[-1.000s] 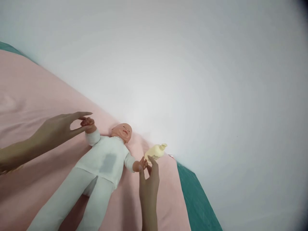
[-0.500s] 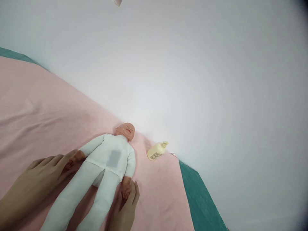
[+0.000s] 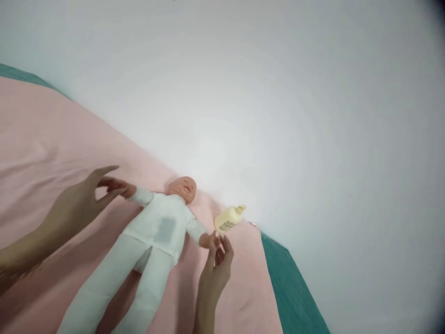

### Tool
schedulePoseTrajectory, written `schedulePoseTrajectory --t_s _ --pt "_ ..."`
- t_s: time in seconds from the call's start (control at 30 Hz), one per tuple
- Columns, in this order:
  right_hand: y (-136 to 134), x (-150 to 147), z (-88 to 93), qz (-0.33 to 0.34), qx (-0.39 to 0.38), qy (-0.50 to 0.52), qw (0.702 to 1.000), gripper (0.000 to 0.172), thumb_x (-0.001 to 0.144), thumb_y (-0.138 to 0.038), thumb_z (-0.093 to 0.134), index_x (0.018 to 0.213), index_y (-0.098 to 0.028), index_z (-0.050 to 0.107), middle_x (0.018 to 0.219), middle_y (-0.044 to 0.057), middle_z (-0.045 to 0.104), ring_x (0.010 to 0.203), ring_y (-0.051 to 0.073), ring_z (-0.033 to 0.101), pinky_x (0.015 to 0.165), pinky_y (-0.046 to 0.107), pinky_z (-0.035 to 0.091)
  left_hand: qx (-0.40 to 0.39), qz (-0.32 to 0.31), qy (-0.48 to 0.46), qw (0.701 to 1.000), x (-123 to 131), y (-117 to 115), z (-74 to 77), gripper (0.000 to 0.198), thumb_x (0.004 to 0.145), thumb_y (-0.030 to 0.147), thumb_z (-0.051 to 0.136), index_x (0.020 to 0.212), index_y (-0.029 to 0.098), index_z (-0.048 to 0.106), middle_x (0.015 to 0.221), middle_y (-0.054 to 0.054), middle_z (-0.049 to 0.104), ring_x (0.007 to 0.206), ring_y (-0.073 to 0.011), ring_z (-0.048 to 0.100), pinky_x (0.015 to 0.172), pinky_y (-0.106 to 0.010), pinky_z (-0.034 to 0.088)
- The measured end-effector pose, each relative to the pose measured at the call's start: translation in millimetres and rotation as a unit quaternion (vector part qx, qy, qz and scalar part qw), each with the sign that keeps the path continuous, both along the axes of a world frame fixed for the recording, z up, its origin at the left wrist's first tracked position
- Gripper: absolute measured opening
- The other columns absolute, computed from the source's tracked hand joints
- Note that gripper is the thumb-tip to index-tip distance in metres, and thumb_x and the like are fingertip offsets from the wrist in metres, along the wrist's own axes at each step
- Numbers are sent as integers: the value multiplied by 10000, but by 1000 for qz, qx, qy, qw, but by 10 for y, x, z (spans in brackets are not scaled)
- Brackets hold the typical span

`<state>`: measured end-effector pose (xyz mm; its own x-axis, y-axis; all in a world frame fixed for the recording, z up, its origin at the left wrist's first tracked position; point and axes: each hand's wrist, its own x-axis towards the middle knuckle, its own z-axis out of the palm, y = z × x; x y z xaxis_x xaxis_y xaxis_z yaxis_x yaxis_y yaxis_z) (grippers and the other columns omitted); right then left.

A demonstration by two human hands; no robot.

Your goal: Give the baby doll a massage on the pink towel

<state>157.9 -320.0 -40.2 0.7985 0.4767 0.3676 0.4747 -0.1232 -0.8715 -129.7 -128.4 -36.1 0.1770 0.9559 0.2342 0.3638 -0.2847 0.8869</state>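
A baby doll (image 3: 156, 232) in a white suit lies on its back on a pink sheet (image 3: 52, 139), head toward the wall. My left hand (image 3: 81, 202) pinches the doll's hand on the left, stretching that arm outward. My right hand (image 3: 217, 262) pinches the doll's other hand, and that arm is also stretched sideways. A pale yellow bottle (image 3: 229, 218) lies on the sheet just beyond my right fingers, not touched.
A white wall (image 3: 278, 93) fills the upper and right part of the view. A teal cover (image 3: 292, 292) shows beyond the pink sheet's right edge and at the far left corner.
Half a second ago the doll's arms lay down at its sides under my hands. Now both arms are pulled up and out to the sides, as they were a second ago.
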Motion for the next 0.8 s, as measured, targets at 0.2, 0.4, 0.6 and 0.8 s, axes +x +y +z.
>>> schedulePoseTrajectory --t_s 0.2,0.4,0.6,0.8 --pt "860 453 454 105 77 8 991 454 838 -520 599 1086 -142 638 1123 137 719 1079 237 680 930 350 523 -45 55 -97 993 665 676 322 694 807 572 627 1371 199 471 1187 -100 681 1093 -254 628 922 -364 488" --pt "1546 894 227 160 -34 19 986 361 810 -467 543 918 -161 701 1010 101 748 980 232 682 895 339 506 -102 -26 -22 994 1055 1370 -67 511 768 598 645 991 140 681 1059 -136 718 980 -287 646 731 -296 479" --pt "1817 1148 -250 178 -91 101 975 296 750 -431 540 683 -178 677 788 93 748 782 232 694 760 336 531 -105 -66 14 992 1165 1561 -404 496 738 622 581 868 170 738 948 -118 745 908 -290 666 705 -319 466" --pt "1783 1162 -334 181 -68 127 973 346 726 -493 568 734 -170 689 864 108 759 842 241 707 795 352 545 -126 -61 -15 990 1165 1504 -311 552 693 662 596 920 177 731 902 -104 746 819 -275 675 630 -305 472"
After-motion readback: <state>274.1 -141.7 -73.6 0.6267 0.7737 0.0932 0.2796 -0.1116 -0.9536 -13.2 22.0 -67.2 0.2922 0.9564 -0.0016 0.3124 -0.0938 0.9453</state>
